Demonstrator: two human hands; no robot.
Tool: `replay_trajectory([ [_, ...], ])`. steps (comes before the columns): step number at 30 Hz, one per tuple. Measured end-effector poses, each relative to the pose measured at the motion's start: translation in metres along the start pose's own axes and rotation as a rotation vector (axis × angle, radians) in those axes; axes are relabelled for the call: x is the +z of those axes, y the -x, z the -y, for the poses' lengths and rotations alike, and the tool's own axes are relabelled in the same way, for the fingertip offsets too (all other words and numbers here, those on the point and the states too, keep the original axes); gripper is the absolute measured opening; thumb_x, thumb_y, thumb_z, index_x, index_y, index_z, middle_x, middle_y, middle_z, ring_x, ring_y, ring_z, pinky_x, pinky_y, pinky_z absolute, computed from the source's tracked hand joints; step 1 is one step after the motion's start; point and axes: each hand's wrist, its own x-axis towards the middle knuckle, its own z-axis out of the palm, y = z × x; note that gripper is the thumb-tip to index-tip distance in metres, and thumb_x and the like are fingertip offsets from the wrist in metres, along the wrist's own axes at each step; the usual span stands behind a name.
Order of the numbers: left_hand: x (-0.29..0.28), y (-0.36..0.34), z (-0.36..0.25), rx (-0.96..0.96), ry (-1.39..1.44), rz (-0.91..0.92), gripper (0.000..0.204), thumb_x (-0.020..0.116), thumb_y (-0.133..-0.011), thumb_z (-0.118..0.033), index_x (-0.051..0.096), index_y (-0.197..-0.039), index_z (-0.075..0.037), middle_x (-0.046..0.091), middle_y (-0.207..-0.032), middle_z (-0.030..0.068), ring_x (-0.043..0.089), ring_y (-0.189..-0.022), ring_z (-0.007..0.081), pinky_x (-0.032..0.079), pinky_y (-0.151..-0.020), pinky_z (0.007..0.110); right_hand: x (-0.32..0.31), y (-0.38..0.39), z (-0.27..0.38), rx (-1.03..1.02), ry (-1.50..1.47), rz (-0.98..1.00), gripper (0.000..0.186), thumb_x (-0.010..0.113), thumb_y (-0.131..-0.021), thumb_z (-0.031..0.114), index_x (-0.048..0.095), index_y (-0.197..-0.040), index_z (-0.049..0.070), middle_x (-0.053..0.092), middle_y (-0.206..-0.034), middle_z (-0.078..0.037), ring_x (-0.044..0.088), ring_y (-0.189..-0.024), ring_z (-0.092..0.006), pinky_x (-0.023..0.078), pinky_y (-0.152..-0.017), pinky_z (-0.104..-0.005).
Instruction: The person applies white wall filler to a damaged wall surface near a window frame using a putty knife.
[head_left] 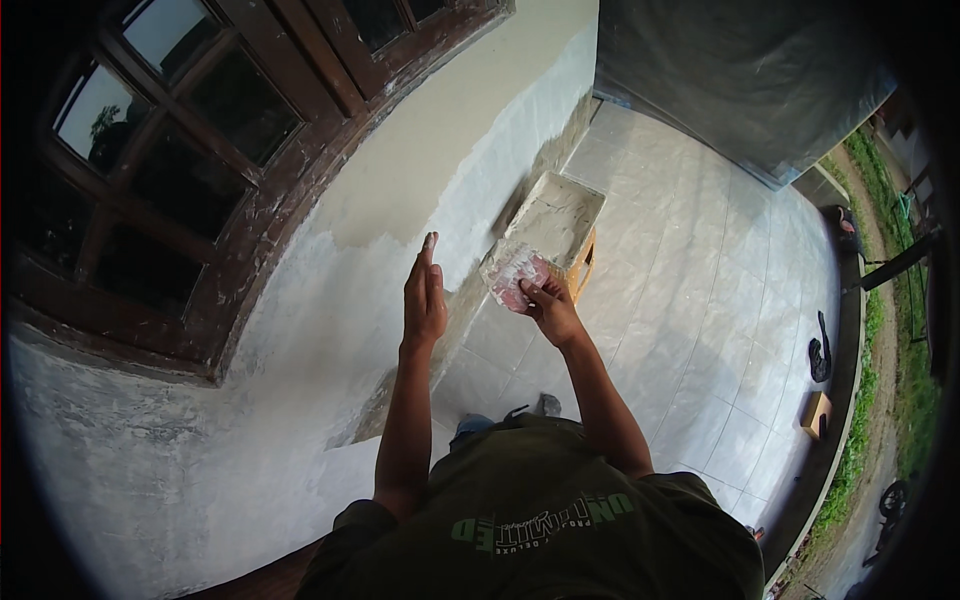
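Observation:
My right hand [553, 310] grips a flat pinkish putty spreader [513, 275] by its edge, thumb on top. White putty is smeared over the spreader's face. Just beyond it is a rectangular tray [600, 205] holding pale, wet putty [555, 220]; the spreader overlaps the tray's near end in view. My left hand [425, 300] is raised beside the wall [340, 300], fingers stretched out and holding nothing. White residue marks its fingertips. Whether those fingertips touch the wall, I cannot tell.
An orange stand [583, 268] shows under the tray. Dark wooden window frames [230, 270] with glass panes line the left wall. Pale tiles [680, 300] cover the floor. A dark sheet [740, 80] hangs at the back. A small box [816, 414] lies by the right-hand ledge.

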Motion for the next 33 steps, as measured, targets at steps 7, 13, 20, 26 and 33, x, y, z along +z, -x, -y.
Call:
replay_trajectory([
  [7,-0.069,0.041,0.004,0.038,-0.001,-0.012,0.048,0.032,-0.104,-0.020,0.035,-0.145,0.005,0.041,-0.148,0.0245,0.036,-0.140,0.0372,0.026,-0.117,0.044,0.055,0.017,-0.034,-0.052,-0.078,0.001,0.025,0.058,-0.098,0.013,0.059,-0.122,0.008,0.067,-0.113,-0.004,0.067,-0.101,-0.0160,0.057,-0.084,-0.0344],
  [13,-0.133,0.073,0.010,0.124,-0.063,0.013,0.048,0.032,-0.104,-0.019,0.034,-0.146,0.005,0.041,-0.148,0.0240,0.036,-0.141,0.0364,0.024,-0.118,0.045,0.120,0.025,-0.073,-0.140,-0.122,-0.006,0.024,0.057,-0.098,0.015,0.060,-0.122,0.011,0.067,-0.113,-0.002,0.067,-0.099,-0.0136,0.057,-0.080,-0.0322],
  [20,-0.182,0.092,0.026,0.199,-0.117,0.039,0.048,0.034,-0.104,-0.020,0.036,-0.145,0.005,0.041,-0.149,0.0213,0.035,-0.141,0.0355,0.024,-0.118,0.045,0.170,0.039,-0.108,-0.157,-0.101,-0.034,0.021,0.060,-0.098,0.017,0.062,-0.118,0.012,0.069,-0.107,-0.001,0.067,-0.093,-0.0122,0.059,-0.075,-0.0330],
  [26,-0.204,0.093,0.032,0.219,-0.247,0.070,0.048,0.038,-0.103,-0.020,0.039,-0.143,0.005,0.042,-0.148,0.0208,0.034,-0.142,0.0348,0.022,-0.118,0.048,0.181,0.044,-0.130,-0.236,-0.071,-0.117,0.018,0.064,-0.095,0.012,0.066,-0.112,0.008,0.070,-0.105,-0.004,0.068,-0.093,-0.0160,0.061,-0.077,-0.0351],
  [33,-0.206,0.060,0.039,0.270,-0.432,0.095,0.047,0.041,-0.101,-0.020,0.042,-0.141,0.005,0.043,-0.147,0.0209,0.033,-0.143,0.0343,0.022,-0.118,0.049,0.163,-0.003,-0.147,-0.326,0.028,-0.242,0.013,0.064,-0.092,0.006,0.069,-0.103,0.002,0.071,-0.102,-0.012,0.071,-0.093,-0.0233,0.060,-0.083,-0.0413],
])
